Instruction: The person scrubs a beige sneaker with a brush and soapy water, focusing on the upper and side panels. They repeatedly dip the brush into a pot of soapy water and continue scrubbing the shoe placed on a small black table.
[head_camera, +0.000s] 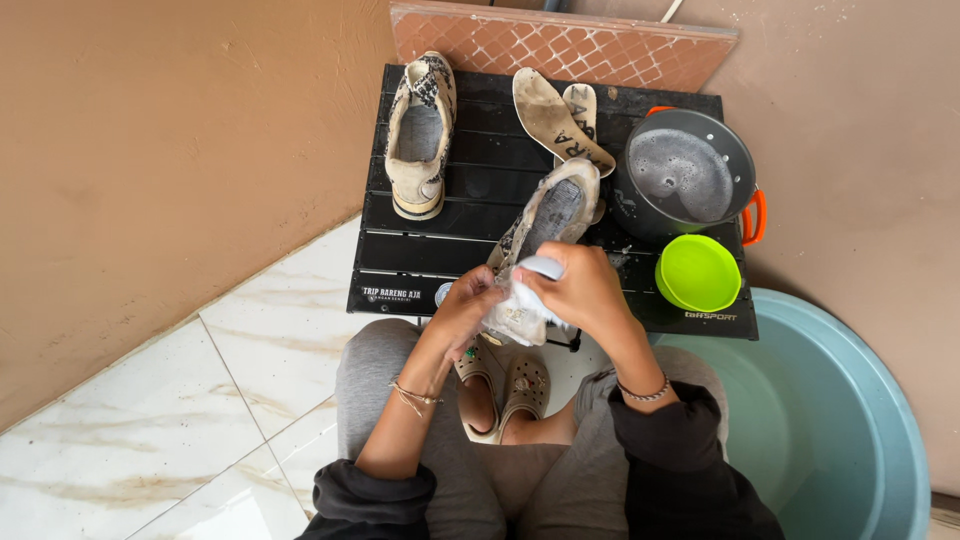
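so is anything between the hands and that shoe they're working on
Nothing visible. Both hands already grip the shoe at its near end: the left hand from the side, the right hand over the top with a pale brush-like tool. Fingers hide the exact contact.

The tabletop (400, 262) has bare black slats at its front left and in the middle, between the left shoe (420, 135) and the insoles (556, 117). On the right side the grey pot (685, 175) and the green bowl (697, 272) block the way. The blue basin (850, 420) closes the floor on the right; the tiled floor (200, 400) on the left is open.
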